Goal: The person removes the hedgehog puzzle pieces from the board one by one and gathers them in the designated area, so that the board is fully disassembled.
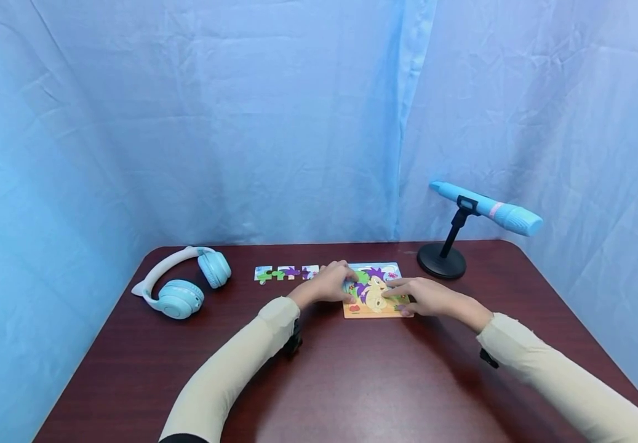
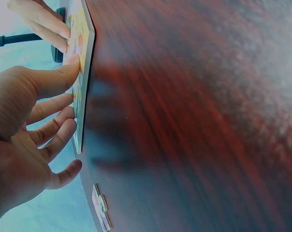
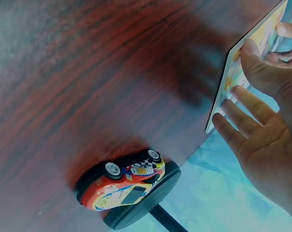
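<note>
Wooden puzzle board (image 1: pixel 375 294) lies under both hands' flat fingers (image 1: pixel 402 284)

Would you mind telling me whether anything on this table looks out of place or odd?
One oddity: a toy car sits on the microphone stand base, visible only in the right wrist view. Three loose pieces lie in a row left of the puzzle board.

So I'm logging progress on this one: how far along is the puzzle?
Much of the picture on the puzzle board looks filled in, though the hands hide part of it. In hand: the left hand and right hand press flat on the board. Left: a row of loose pieces on the table beside it.
</note>
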Tool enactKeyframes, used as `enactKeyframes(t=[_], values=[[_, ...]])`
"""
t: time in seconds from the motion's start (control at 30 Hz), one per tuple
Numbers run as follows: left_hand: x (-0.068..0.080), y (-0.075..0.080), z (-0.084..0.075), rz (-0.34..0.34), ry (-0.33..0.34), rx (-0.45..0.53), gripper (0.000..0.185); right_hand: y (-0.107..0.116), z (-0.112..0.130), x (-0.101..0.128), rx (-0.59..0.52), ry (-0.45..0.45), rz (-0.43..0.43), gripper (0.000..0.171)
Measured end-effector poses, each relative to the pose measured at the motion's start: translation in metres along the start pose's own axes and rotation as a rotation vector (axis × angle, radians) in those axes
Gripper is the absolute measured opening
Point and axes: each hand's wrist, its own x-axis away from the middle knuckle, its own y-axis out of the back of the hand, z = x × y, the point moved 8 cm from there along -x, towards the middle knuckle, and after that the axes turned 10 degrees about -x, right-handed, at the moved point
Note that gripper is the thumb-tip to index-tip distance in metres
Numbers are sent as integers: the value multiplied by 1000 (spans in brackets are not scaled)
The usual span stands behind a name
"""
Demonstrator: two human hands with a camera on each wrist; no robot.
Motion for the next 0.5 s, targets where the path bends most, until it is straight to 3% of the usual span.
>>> enactKeyframes(t=[0.5], values=[[-2, 2, 0, 4, 13, 26, 49, 1, 4, -3, 20, -25, 7, 49]])
